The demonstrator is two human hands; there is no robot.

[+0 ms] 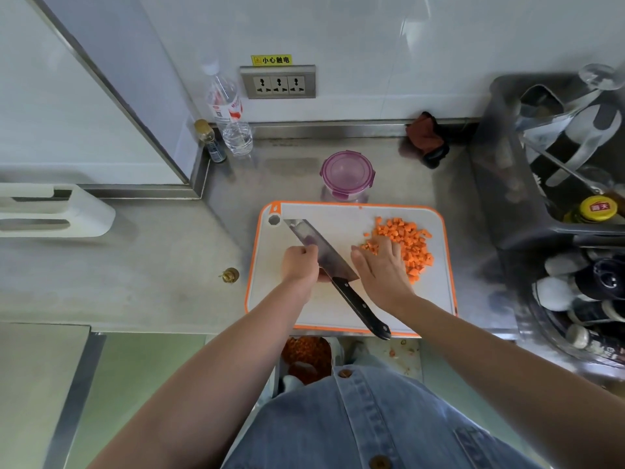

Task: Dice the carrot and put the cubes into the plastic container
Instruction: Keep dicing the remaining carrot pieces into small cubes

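— What is in the plastic container point(347, 174)?

— It stands on the steel counter point(162, 265) just behind the cutting board point(436, 292), with its purple clip lid shut. I cannot tell whether anything is inside. The dark crate point(500, 184) to the right holds utensils and a yellow-capped bottle.

— And the carrot?

— Already cut: a loose heap of small orange carrot cubes point(411, 243) lies on the right half of the white, orange-rimmed board.

— The hands?

— The left hand point(301, 264) is curled against the blade of the kitchen knife point(324, 257), which lies slanted across the board, black handle toward the person and past the board's near edge. The right hand point(382, 269) is flat, fingers spread loosely, fingertips touching the near side of the heap.
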